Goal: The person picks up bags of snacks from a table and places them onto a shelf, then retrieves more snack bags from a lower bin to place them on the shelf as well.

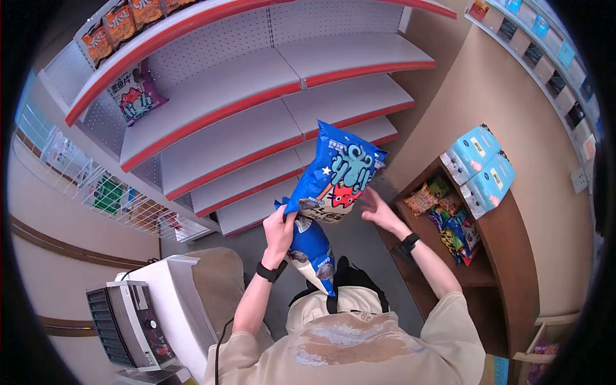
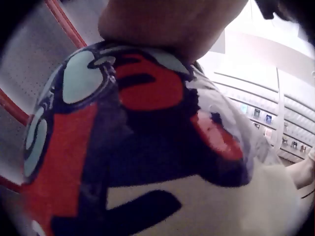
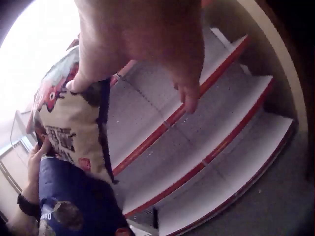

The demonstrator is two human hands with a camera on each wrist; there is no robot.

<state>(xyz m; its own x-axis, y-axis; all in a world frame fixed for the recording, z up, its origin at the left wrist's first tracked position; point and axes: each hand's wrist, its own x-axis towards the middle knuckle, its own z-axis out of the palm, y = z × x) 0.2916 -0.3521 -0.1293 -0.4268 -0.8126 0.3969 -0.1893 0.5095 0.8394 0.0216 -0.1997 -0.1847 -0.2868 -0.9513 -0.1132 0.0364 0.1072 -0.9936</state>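
Observation:
My left hand (image 1: 278,234) grips a puffy blue snack bag (image 1: 340,170) by its lower left corner, in front of my body. A red cartoon cat and teal lettering cover its face, which fills most of the left wrist view. Below it hangs a second blue snack bag (image 1: 309,247), its top close by the same hand and partly behind the first bag. My right hand (image 1: 383,215) is held just right of the upper bag with fingers extended. In the right wrist view, the thumb of that hand (image 3: 142,44) overlaps the bag's edge.
Ahead stands a white shelf unit (image 1: 224,96) with red edges, a purple snack bag (image 1: 136,96) at its left and orange packets (image 1: 120,25) above. A brown cabinet (image 1: 513,269) at right holds several snack packets and blue-white packs (image 1: 481,170). A covered table (image 1: 183,301) is at left.

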